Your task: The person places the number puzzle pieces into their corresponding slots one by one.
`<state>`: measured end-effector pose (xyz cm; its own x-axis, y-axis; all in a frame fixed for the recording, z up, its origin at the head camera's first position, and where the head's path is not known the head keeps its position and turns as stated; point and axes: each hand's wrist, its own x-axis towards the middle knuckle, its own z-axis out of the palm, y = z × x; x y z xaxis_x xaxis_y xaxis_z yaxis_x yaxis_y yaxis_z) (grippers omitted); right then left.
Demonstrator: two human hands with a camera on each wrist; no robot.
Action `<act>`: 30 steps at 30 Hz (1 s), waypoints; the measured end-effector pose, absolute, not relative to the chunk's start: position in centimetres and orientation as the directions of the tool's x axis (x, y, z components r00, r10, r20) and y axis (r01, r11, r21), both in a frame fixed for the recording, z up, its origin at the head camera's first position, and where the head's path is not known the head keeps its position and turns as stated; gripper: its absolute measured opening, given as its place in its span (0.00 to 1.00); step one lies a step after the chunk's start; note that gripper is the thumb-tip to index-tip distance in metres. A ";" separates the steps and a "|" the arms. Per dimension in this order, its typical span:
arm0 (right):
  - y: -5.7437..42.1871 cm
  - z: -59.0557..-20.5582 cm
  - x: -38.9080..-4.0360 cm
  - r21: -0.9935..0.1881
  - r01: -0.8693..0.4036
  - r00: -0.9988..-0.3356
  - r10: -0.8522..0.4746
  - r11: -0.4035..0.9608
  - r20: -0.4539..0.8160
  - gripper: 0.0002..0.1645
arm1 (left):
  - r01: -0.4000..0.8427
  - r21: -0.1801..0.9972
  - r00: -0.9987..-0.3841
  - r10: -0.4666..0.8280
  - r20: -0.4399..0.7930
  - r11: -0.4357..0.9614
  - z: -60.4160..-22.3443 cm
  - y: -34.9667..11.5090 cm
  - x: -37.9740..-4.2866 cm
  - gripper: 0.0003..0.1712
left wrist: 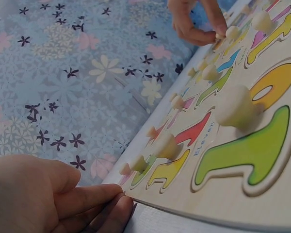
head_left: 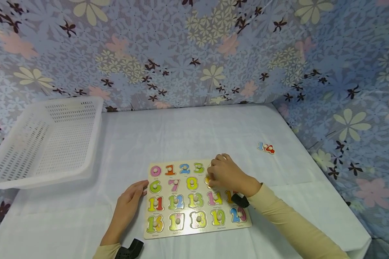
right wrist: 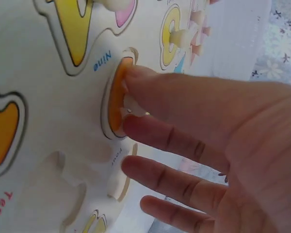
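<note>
A wooden number puzzle board [head_left: 181, 230] lies on the table with knobbed number pieces in its recesses. My right hand [head_left: 225, 172] is over its upper right part. In the right wrist view, its thumb and index finger pinch the knob of an orange number nine piece [right wrist: 117, 94] at the recess marked Nine; the other fingers are spread. Bare recesses marked Four [right wrist: 120, 182] and Ten [right wrist: 43, 194] show beside it. My left hand [head_left: 129, 201] touches the board's left edge, its extended fingertips [left wrist: 114, 191] right at the rim in the left wrist view.
Loose number pieces, with a blue 1 and a red 4 [head_left: 270, 150] showing, lie close together on the table to the right, beyond the board. A white plastic basket [head_left: 87, 158] stands at the left. Flowered cloth [head_left: 181, 72] hangs behind the white-covered table [head_left: 142, 129].
</note>
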<state>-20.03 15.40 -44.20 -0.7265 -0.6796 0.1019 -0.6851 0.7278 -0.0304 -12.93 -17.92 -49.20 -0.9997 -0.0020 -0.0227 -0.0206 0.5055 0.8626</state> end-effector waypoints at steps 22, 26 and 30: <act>16.4 -44.4 -19.6 -0.130 -0.679 -0.733 -0.675 0.722 0.083 0.09 | -0.018 0.858 -1.000 0.009 -0.026 0.514 -49.2 -17.8 -12.8 0.26; 16.4 -44.5 -19.6 -0.183 -0.677 -0.734 -0.672 0.713 0.099 0.09 | -0.021 0.861 -1.000 0.007 -0.028 0.509 -49.2 -17.7 -12.8 0.26; 16.4 -44.6 -19.5 -0.190 -0.682 -0.730 -0.674 0.706 0.113 0.08 | -0.033 0.859 -0.999 0.003 -0.040 0.511 -49.3 -17.6 -12.8 0.25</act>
